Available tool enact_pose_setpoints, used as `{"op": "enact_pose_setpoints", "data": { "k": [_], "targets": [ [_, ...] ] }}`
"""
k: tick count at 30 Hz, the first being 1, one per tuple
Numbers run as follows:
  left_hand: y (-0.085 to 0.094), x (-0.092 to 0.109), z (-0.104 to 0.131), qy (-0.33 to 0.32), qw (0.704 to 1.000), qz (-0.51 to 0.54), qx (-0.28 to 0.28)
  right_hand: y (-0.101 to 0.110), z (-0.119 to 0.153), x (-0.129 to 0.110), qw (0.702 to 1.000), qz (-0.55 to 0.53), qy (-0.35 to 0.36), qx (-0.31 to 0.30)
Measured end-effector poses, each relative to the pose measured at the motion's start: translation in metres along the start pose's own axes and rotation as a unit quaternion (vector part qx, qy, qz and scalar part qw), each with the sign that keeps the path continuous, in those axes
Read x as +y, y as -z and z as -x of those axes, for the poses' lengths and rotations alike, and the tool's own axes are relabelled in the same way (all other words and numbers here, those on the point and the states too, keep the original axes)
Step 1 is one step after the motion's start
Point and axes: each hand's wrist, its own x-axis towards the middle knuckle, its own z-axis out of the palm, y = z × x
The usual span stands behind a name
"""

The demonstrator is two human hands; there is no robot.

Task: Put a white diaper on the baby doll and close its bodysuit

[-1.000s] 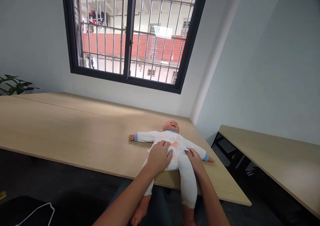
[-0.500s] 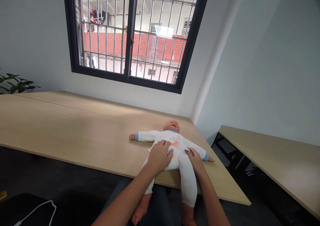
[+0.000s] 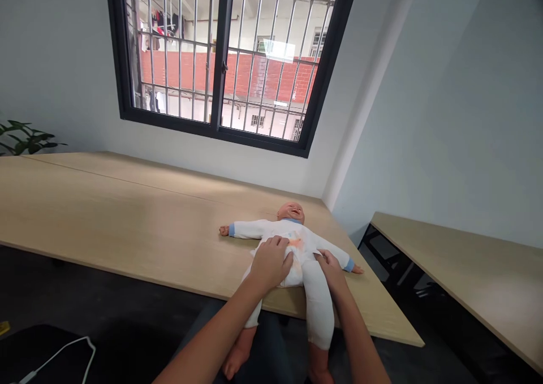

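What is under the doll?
The table is under the doll, whose legs reach past the edge. Anything directly beneath its back is covered, so I can't see that.

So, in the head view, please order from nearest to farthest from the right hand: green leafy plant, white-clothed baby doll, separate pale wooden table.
1. White-clothed baby doll: touched by the right hand.
2. Separate pale wooden table: off to the right.
3. Green leafy plant: far left.

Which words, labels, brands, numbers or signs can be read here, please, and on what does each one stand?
None can be read.
Coloured print on the doll: too blurred to tell if it has letters.
Yellow patch, lower left: too small to read.
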Motion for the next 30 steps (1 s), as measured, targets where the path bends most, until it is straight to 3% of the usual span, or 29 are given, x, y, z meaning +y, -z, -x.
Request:
{"op": "enact_pose_setpoints", "data": {
  "k": [16,30],
  "targets": [
    [-0.001,-0.002,0.0,-0.007,1.0,0.002,0.014,0.0,-0.003,0.006,1.0,0.007,0.027,0.004],
    [-0.004,-0.008,0.001,-0.024,0.999,0.015,0.024,0.0,-0.004,0.012,1.0,0.013,-0.001,0.004]
  ]
}}
